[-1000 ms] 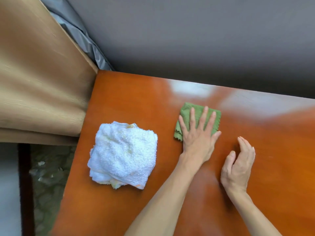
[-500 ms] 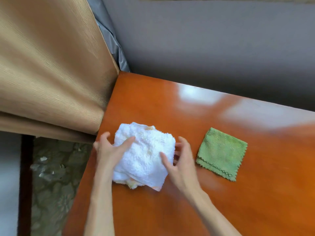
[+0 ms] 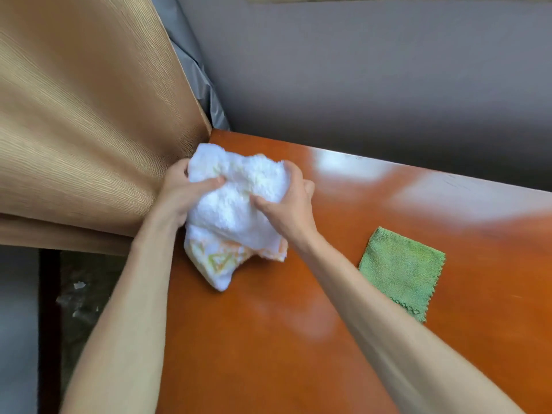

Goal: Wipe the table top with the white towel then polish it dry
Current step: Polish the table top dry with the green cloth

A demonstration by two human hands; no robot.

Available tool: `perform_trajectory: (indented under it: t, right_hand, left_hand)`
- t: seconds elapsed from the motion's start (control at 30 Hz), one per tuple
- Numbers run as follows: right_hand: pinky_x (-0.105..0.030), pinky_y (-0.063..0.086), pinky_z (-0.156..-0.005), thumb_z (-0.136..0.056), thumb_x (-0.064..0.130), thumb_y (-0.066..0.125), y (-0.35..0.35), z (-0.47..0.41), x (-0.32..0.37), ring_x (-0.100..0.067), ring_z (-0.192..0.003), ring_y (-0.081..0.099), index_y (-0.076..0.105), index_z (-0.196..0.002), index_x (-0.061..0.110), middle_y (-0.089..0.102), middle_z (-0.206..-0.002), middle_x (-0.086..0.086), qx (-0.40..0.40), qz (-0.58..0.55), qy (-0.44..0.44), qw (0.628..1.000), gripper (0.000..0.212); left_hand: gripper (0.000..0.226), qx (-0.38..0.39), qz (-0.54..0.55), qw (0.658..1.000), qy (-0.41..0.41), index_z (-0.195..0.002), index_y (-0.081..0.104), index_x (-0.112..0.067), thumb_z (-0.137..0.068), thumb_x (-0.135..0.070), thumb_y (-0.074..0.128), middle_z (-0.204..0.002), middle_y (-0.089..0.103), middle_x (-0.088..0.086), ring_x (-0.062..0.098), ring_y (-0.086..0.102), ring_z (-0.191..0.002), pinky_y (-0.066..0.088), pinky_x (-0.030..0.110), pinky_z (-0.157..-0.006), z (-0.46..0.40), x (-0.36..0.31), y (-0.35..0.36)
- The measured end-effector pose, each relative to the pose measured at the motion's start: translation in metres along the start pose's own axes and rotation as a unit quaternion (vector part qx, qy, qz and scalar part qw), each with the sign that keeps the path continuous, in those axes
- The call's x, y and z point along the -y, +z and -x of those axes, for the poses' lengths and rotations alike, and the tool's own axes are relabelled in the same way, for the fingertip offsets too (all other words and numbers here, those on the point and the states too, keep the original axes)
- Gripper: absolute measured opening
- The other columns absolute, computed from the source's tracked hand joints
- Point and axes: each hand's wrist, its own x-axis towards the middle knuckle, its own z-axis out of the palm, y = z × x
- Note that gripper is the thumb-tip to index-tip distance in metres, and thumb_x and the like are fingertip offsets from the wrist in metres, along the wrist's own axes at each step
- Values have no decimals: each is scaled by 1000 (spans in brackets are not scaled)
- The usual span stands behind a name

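Towel (image 3: 236,204) bunched at counter (image 3: 268,339) corner, ten o'clock, clamped by left hand (image 3: 179,194) and right hand (image 3: 286,209). Recommend flattening into pad, then pressing down in overlapping strokes toward three o'clock.

Both forearms are bare and reach forward from the lower edge of the view, coming closer together toward the hands. The left hand (image 3: 179,192) is on the left side of the white towel (image 3: 236,204); its thumb lies across the top of the cloth and the other fingers curl behind it. The right hand (image 3: 288,204) grips the same towel from the right, the thumb pressing into the middle and the fingers wrapped over the far edge. The two hands are close together.
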Motion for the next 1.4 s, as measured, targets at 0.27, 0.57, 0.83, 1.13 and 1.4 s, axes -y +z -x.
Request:
perform_trajectory:
  t: [0.27, 0.57, 0.83, 1.13, 1.4]
  right_hand:
    - [-38, 43, -110, -93, 21, 61, -32, -11, -33, -18, -133, 47, 31, -153, 23, 38, -154, 1, -5, -16, -37, 999, 67]
    - [-10, 38, -92, -91, 1, 52, -177, 182, -196, -13, -102, 55, 51, -133, 20, 52, -122, -1, -267, 192, -21, 944, 47]
    - [-48, 17, -120, -95, 24, 41, -281, 208, -250, -32, -145, 30, 42, -147, 12, 36, -157, -11, -294, 373, 61, 878, 54]
    - [-51, 17, -121, -96, 33, 33, -305, 193, -276, -33, -146, 29, 46, -147, 12, 35, -159, -12, -285, 418, 60, 860, 57]
    - [-50, 15, -122, -94, 29, 41, -305, 191, -282, -34, -146, 31, 46, -147, 15, 36, -158, -12, -303, 426, 33, 852, 55]
  left_hand:
    - [73, -162, -120, 977, 70, -144, 44, -13, -84, -38, 77, -137, 52, 1, 18, 51, -126, 42, 22, -101, -30, 10, 19]
    - [49, -14, -265, 876, 402, -139, 54, -15, -91, -19, 61, -147, 49, 11, 32, 36, -143, 31, 56, -116, 170, 54, 224]
    - [65, 96, -498, 789, 347, -156, 32, -25, -99, -56, 32, -164, 26, 8, 38, 20, -151, 14, 61, -118, 215, 52, 328]
    - [75, -92, -367, 916, 135, -160, 3, -11, -104, -56, 23, -167, -2, 17, 33, -2, -154, 0, 43, -122, 94, 22, 248]
    - [63, -87, -409, 893, 164, -160, 5, -9, -108, -40, 23, -167, -2, 17, 32, -4, -154, -4, 43, -123, 107, -18, 349]
